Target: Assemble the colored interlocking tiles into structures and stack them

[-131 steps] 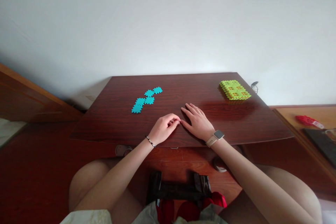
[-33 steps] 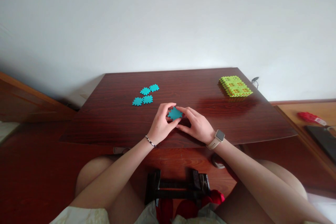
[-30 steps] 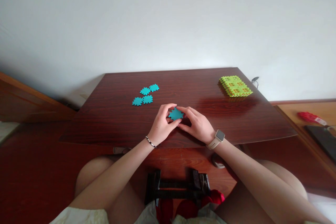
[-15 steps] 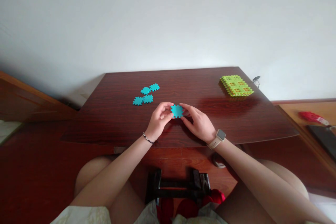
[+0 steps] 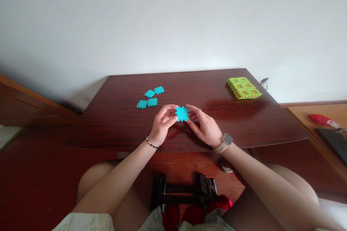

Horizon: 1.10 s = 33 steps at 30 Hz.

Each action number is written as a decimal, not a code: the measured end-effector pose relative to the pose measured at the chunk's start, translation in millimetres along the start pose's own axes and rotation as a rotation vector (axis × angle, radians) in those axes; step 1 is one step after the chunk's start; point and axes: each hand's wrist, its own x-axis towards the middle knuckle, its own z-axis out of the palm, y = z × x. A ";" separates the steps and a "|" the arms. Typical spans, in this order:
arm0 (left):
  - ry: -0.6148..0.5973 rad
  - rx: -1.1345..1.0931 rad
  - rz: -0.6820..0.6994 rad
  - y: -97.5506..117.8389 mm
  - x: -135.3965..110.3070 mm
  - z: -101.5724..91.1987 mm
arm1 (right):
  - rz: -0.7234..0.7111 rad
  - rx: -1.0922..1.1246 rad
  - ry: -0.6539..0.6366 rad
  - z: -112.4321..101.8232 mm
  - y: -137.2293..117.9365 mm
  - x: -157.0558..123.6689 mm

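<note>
Between my two hands is a turquoise square interlocking tile (image 5: 181,113) with notched edges, raised over the near middle of the dark wooden table (image 5: 119,126). My left hand (image 5: 163,121) grips its left side, thumb at the lower corner and fingers at the upper one. On the right side, the thumb and fingertips of my right hand (image 5: 204,124) pinch the tile's edge. Several matching turquoise tiles (image 5: 152,102) lie flat in two touching pairs, left of and beyond my left hand.
A block of yellow-green interlocking panels (image 5: 244,88) stands at the table's far right. Behind the table rises a white wall (image 5: 173,25). A black cable (image 5: 264,81) shows past the right edge. Below, between my legs, is a black frame (image 5: 184,195).
The turquoise tile has shifted very slightly left and tipped so its face shows a little larger and brighter. Both hands keep their hold on it.
</note>
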 end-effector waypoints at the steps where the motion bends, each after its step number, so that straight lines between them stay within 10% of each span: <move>1: 0.006 -0.005 0.006 -0.5 -0.1 0.3 | -0.002 -0.001 0.006 -0.1 0.0 -0.1; 27: 0.055 -0.177 -0.136 12.0 1.0 8.7 | -0.109 0.070 -0.091 -2.7 -2.2 2.2; 33: 0.022 0.064 -0.076 7.7 2.0 5.3 | -0.112 0.089 -0.154 -2.8 -2.1 2.9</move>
